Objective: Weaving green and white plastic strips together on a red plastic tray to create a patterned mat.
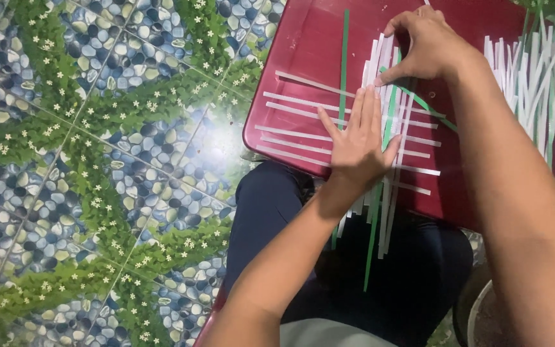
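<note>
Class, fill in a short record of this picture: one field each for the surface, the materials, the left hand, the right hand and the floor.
surface: dark red board on the person's lap
materials: white strips crossed with green strips
left hand: left hand flat on the woven strips
right hand: right hand pinching upright strips at the top
spare pile: loose strips at right
floor: pebble-and-leaf patterned floor

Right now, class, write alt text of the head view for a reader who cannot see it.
A left hand lies flat on crossed white paper strips and green strips on a dark red board, while the right hand pinches the upright strips near their top. A loose pile of strips lies to the right; a pebble-and-leaf patterned floor shows beneath.
</note>
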